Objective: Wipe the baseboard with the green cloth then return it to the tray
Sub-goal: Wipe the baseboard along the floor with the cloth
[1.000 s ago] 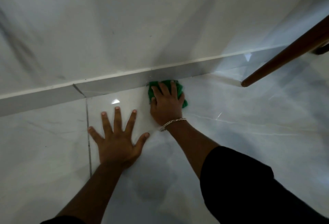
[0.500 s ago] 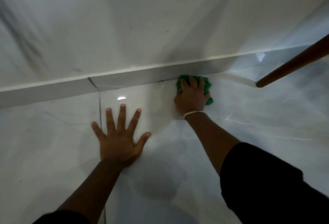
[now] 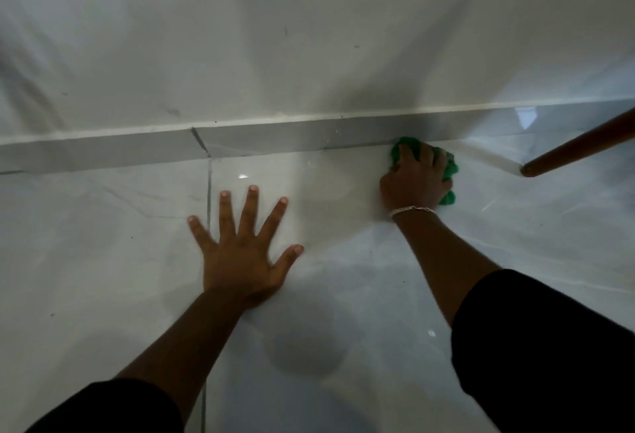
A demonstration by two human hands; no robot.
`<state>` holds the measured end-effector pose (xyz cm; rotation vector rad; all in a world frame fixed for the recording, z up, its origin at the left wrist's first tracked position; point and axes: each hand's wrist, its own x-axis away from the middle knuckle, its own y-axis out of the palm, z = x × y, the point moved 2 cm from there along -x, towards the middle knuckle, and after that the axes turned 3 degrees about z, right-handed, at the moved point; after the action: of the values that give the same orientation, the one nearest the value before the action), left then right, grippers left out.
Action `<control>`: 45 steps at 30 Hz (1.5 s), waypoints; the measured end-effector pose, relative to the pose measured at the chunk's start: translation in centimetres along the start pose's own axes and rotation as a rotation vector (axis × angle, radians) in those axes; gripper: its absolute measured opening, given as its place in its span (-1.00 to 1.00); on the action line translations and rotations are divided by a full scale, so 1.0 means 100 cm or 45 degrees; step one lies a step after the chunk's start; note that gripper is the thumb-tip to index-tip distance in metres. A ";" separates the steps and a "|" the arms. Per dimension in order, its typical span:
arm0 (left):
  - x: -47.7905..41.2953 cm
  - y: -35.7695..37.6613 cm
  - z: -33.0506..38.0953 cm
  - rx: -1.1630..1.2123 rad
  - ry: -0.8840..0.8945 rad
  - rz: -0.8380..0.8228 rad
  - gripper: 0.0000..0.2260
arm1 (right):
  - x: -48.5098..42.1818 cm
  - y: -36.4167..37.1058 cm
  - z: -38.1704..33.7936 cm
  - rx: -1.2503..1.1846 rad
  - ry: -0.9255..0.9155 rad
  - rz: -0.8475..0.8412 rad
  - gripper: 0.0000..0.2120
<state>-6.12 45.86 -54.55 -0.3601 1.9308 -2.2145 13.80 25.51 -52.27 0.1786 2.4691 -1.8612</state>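
Now my right hand (image 3: 414,183) gripping green cloth (image 3: 446,171) against baseboard (image 3: 275,138); left hand (image 3: 240,254) splayed flat, empty, on floor (image 3: 103,243).

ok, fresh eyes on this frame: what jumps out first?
The green cloth, the only bright colour, bunched under the right hand against the foot of the grey baseboard at right of centre. Next the left hand, spread flat on the glossy tile floor mid-frame. A brown wooden leg slants in from the right edge.

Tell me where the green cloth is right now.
Right of centre in the head view: the green cloth sits under the right hand, pressed against the baseboard, near the wooden leg.
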 end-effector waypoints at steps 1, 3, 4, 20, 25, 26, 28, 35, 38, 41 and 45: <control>0.000 0.000 0.000 -0.006 0.004 -0.003 -0.27 | 0.006 0.003 -0.013 -0.006 0.062 -0.020 -0.51; -0.001 0.000 0.000 -0.009 0.003 -0.006 -0.27 | 0.029 0.010 -0.049 -0.058 -0.019 -0.027 -0.52; -0.001 0.000 0.000 -0.005 0.000 -0.006 -0.28 | 0.044 0.015 -0.070 -0.095 -0.151 -0.019 -0.52; 0.014 -0.006 -0.015 0.008 -0.045 -0.014 -0.29 | 0.015 0.011 -0.023 -0.439 -0.006 0.256 -0.64; 0.014 -0.006 -0.016 -0.004 -0.048 -0.003 -0.28 | 0.060 0.021 -0.101 -0.876 -0.202 0.313 -0.74; 0.014 -0.006 -0.015 -0.003 -0.048 -0.003 -0.28 | 0.069 0.023 -0.111 -0.928 -0.288 0.267 -0.76; 0.013 -0.006 -0.015 0.003 -0.052 -0.011 -0.27 | 0.076 0.026 -0.121 -0.900 -0.465 0.144 -0.77; 0.015 -0.007 -0.016 0.037 -0.041 -0.006 -0.28 | 0.017 0.018 -0.053 -0.330 -0.830 0.104 -0.74; 0.015 -0.005 -0.017 0.052 -0.038 0.006 -0.28 | -0.001 0.014 -0.017 -0.202 -0.673 0.142 -0.69; 0.014 -0.004 -0.018 0.057 -0.040 0.007 -0.27 | -0.011 0.009 0.008 -0.178 -0.445 0.155 -0.65; 0.014 -0.005 -0.017 0.082 -0.032 0.027 -0.28 | 0.015 0.016 -0.027 -0.257 -0.244 0.125 -0.61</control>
<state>-7.94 47.15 -54.18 -0.3546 1.8373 -2.2421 12.62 28.58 -53.19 0.1058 2.4468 -1.5039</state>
